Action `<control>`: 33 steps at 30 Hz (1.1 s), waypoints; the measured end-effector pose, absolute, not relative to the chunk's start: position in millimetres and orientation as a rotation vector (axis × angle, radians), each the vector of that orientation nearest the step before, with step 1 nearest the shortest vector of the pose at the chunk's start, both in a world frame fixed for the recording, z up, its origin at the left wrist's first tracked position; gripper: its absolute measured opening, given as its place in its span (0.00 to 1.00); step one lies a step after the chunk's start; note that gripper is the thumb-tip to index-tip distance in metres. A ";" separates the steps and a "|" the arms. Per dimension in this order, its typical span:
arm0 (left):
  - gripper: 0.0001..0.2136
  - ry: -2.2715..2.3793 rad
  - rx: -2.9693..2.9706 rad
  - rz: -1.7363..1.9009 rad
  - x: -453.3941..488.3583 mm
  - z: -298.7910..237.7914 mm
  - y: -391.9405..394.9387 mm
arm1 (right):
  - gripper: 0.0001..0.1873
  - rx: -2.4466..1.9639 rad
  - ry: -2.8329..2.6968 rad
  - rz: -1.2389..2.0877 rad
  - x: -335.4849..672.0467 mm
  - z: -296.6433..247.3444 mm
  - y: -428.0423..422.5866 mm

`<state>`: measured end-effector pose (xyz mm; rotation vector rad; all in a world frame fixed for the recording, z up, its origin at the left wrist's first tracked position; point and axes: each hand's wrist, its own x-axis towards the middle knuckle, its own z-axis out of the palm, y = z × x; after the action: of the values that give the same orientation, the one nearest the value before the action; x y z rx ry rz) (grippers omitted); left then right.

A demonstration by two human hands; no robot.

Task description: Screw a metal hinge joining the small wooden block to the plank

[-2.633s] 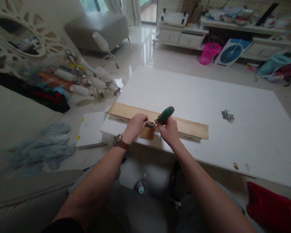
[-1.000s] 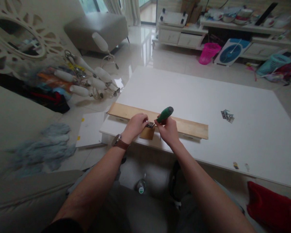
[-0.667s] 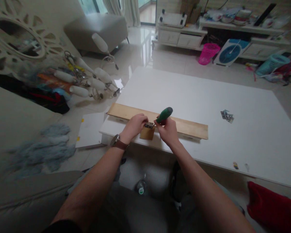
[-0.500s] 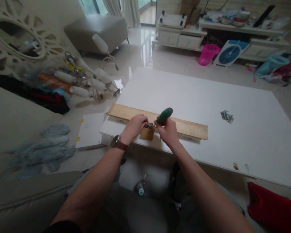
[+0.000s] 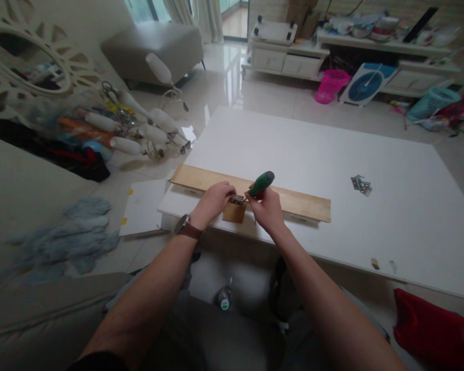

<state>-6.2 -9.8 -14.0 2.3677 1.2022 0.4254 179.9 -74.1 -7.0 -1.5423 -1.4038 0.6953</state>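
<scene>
My right hand (image 5: 268, 208) is closed around a screwdriver (image 5: 262, 184) with a green handle and a dark end. Its shaft slants down to the left toward a small metal hinge (image 5: 237, 199). The fingers of my left hand (image 5: 217, 200) pinch that hinge at its left side. Under the hinge lies a long wooden board (image 5: 307, 204), and a small brown wooden piece (image 5: 234, 213) sticks out from the board toward me. Whether the screwdriver tip sits in a screw is too small to tell.
The board rests along the near edge of a large white panel (image 5: 294, 141). Several loose metal hinges (image 5: 361, 185) lie to the right. A red object (image 5: 433, 327) sits at the lower right, and a plastic bottle (image 5: 225, 297) stands below the edge. A lamp (image 5: 154, 135) lies at left.
Both hands keep almost the same place on the hinge and the screwdriver. The whole view has shifted very slightly.
</scene>
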 end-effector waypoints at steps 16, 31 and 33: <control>0.05 1.234 2.368 0.460 -6.5 -20.4 -7.1 | 0.07 -1.519 -1.401 0.693 179.9 -7.9 -74.1; 0.06 1.250 2.381 0.410 -6.5 -10.3 -9.9 | 0.06 -1.510 -1.390 0.698 178.7 -5.2 -75.3; 0.06 1.261 2.384 0.405 -5.9 -9.4 -10.8 | 0.06 -1.516 -1.396 0.688 179.0 -5.2 -75.2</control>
<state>-5.9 -10.8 -9.4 2.3843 1.2610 0.4052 179.0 -75.2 -5.2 -1.5156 -1.3963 0.6883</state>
